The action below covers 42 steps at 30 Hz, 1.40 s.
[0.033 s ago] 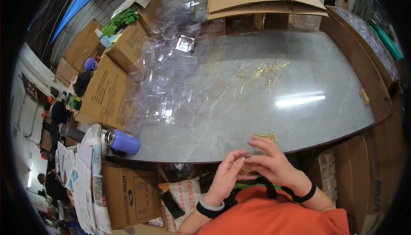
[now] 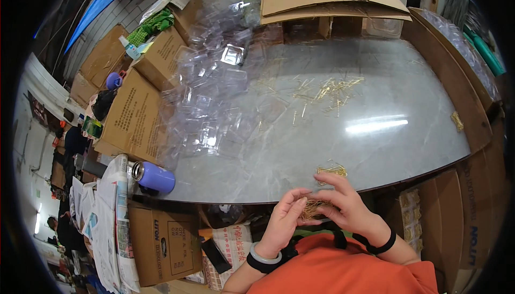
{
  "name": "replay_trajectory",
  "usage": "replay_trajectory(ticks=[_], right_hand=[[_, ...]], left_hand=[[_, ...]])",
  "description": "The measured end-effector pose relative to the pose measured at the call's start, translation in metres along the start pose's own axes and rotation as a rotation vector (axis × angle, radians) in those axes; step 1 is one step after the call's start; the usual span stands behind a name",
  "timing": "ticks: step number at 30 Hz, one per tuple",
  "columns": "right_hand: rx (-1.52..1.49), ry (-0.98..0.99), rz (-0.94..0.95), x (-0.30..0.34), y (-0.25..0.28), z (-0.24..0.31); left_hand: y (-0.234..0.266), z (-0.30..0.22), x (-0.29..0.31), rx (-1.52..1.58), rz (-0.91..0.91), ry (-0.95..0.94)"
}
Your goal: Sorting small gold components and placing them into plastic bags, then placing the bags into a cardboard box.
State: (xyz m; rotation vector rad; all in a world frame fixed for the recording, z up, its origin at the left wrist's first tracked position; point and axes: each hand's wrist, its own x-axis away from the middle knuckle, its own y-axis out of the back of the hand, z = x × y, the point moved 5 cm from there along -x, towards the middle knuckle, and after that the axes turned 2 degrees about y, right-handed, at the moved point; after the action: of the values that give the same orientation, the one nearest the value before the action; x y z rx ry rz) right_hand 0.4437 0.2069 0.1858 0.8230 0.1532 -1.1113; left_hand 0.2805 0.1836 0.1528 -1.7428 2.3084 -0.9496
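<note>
Close above the table's near edge, my left hand [image 2: 285, 216] and my right hand [image 2: 348, 205] face each other around a bunch of thin gold-coloured pins [image 2: 310, 209], which look like hairpins. The left hand is closed on the bunch, thumb and fingers against it. My right hand's lower fingers press its other side, while the upper fingers are raised and apart. Just beyond the right fingertips lies a small heap of pins [image 2: 333, 169] on the grey table [image 2: 397, 154]. Farther back is a looser scatter of pins [image 2: 338, 87]. Part of the held bunch is hidden by my fingers.
Clear plastic boxes [image 2: 214, 95] pile up on the table's left, beside cardboard boxes [image 2: 131, 117]. A purple bottle [image 2: 158, 179] lies at the near left corner. Flat cardboard [image 2: 322, 4] with more pins is at the back. A raised board [image 2: 456, 79] edges the right side.
My right hand's fingers have shifted slightly away from the left hand, and more of the pin bunch shows between them. The left hand stays in place.
</note>
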Motion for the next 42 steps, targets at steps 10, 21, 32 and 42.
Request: replay_trajectory(ticks=[10,21,32,42], right_hand=[[0.058,-0.039,-0.176,0.014,0.009,0.006],[0.468,-0.021,0.039,-0.003,0.009,-0.052],[0.462,0.030,0.036,0.024,-0.025,-0.017],[0.372,0.140,-0.040,0.049,-0.033,0.006]], left_hand=[[0.009,0.008,0.007,-0.028,-0.098,0.000],[0.026,0.059,0.008,0.029,-0.069,0.255],[0.027,0.069,0.001,0.116,-0.090,0.188],[0.009,0.047,0.015,0.021,-0.082,0.100]])
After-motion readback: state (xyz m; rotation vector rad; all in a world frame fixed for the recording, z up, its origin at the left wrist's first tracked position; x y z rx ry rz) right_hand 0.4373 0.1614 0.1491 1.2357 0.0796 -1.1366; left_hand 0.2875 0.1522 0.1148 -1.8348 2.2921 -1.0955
